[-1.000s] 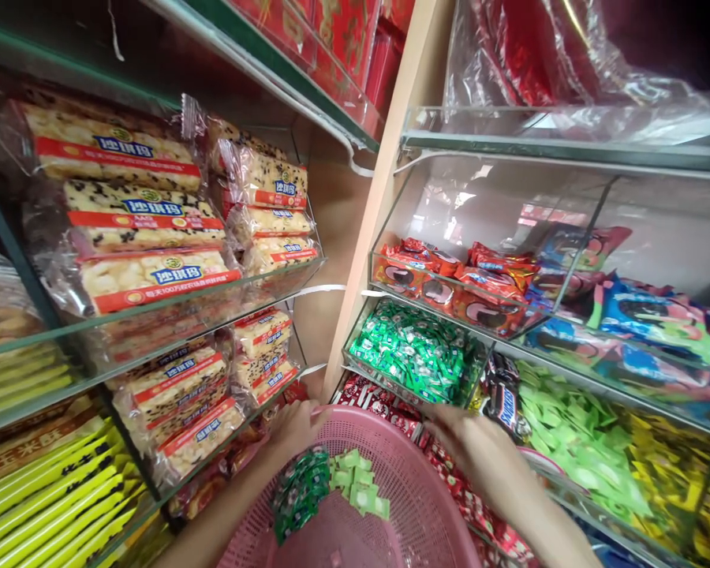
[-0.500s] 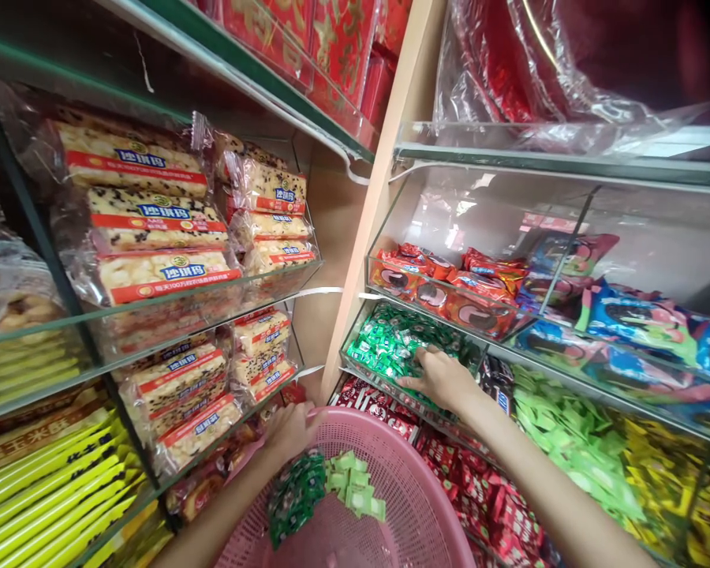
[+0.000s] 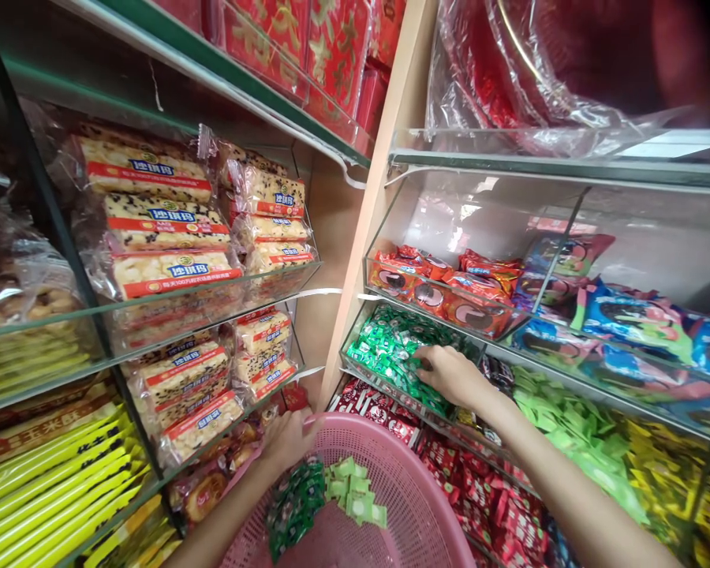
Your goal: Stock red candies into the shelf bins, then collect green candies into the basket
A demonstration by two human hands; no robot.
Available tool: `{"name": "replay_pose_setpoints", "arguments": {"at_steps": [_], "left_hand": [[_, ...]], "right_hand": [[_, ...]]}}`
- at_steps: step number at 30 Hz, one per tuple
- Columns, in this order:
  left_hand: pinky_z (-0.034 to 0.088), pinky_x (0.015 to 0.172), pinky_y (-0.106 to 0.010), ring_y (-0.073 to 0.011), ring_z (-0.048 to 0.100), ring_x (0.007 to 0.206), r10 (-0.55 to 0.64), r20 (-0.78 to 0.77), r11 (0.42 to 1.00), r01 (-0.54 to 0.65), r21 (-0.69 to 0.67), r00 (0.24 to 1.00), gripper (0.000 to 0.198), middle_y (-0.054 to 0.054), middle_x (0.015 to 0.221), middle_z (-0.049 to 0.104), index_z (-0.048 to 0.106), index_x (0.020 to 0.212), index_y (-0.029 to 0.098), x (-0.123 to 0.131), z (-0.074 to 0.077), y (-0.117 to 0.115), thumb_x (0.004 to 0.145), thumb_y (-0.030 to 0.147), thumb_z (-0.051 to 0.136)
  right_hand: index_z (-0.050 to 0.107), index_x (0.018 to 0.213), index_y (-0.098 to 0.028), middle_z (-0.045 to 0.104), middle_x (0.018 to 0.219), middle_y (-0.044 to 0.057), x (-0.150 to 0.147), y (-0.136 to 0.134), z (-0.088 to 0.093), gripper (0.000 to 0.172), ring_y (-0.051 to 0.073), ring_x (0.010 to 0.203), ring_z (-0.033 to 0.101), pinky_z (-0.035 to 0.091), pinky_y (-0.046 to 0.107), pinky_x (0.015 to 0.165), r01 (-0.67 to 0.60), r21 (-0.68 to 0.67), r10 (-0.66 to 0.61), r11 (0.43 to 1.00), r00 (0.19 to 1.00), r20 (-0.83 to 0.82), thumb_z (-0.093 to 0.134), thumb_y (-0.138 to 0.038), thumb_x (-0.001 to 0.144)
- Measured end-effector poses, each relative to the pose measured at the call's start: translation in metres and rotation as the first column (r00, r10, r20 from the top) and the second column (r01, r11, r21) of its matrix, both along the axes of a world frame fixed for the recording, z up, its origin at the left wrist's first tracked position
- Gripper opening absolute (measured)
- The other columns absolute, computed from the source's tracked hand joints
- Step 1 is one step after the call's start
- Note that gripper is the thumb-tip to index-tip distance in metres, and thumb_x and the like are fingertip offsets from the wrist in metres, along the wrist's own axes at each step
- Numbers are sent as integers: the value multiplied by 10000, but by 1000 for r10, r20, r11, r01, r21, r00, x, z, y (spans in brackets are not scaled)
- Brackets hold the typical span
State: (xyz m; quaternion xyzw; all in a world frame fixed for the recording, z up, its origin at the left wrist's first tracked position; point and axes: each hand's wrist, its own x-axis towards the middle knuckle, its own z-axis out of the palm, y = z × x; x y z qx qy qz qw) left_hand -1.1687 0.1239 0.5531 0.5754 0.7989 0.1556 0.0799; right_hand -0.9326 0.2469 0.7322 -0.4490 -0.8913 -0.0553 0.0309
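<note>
My left hand [image 3: 289, 443] is closed over the far left rim of a pink plastic basket [image 3: 426, 481]. Inside the basket are a heap of dark green wrapped candies [image 3: 296, 497] and a smaller pile of pale green packets [image 3: 356, 491]. On the right, my right hand [image 3: 450, 375] reaches into a glass shelf bin full of shiny green wrapped candies [image 3: 384, 339]. Its fingers are curled together at the candies; how many they hold is hidden.
Wrapped pastry bars [image 3: 177, 272] stack on glass shelves at left, above yellow packets [image 3: 53, 481]. Right of the candy bin lie light green packets [image 3: 573, 434] and yellow ones [image 3: 668, 465]. Red packets [image 3: 479, 489] sit below. A glass shelf edge [image 3: 568, 170] crosses above.
My right hand's fingers and thumb have drawn closer together among the green candies. The view has shifted slightly; my left hand stays on the basket rim.
</note>
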Motion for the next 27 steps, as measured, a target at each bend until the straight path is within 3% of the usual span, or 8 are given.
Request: {"name": "replay_pose_setpoints", "arguments": {"at_steps": [6,11,15,22,24,27], "left_hand": [[431,734,-282,-238,634,930,33,32,999,-33,-15,999,520,-88,933,700,627,1020,238,3,5,-2,855,583,275],[429,726,-290,-245,637,916,29,23,999,-28,-15,999,517,-88,907,703,630,983,236,4,7,-4,860,580,265],[433,721,-303,-255,640,912,27,12,1000,-27,-11,1000,503,-85,899,704,623,961,231,2,7,-6,863,574,268],[423,731,-273,-230,637,928,26,21,999,-26,-30,999,481,-73,912,703,616,959,233,6,11,-8,860,572,289],[422,732,-272,-228,638,922,20,22,999,-20,-26,1000,471,-71,905,702,615,940,234,7,11,-7,858,569,295],[424,733,-279,-232,638,920,11,21,1000,-11,-10,1000,465,-72,897,702,612,929,236,6,9,-7,860,565,292]], "right_hand": [[571,1146,-224,669,957,70,-9,13,12,334,217,917,602,390,274,743,-76,41,80,996,991,-104,458,-256,833],[578,1147,-197,639,1080,94,-18,26,-3,335,221,1028,569,395,268,802,-172,-19,172,985,985,-29,485,-212,826],[532,1186,-173,645,990,89,-15,36,-8,403,200,916,590,397,253,746,-167,-21,165,986,983,-79,538,-192,783],[614,885,-176,649,815,35,-11,37,17,128,156,739,582,402,236,663,-187,-47,176,981,969,-175,557,-202,774],[624,834,-180,651,825,28,-13,36,17,92,155,759,583,409,239,686,-214,-85,201,973,969,-145,559,-190,769],[636,825,-184,650,914,42,-14,37,13,103,174,863,581,408,246,737,-142,-89,133,986,986,-95,606,-177,726]]}}
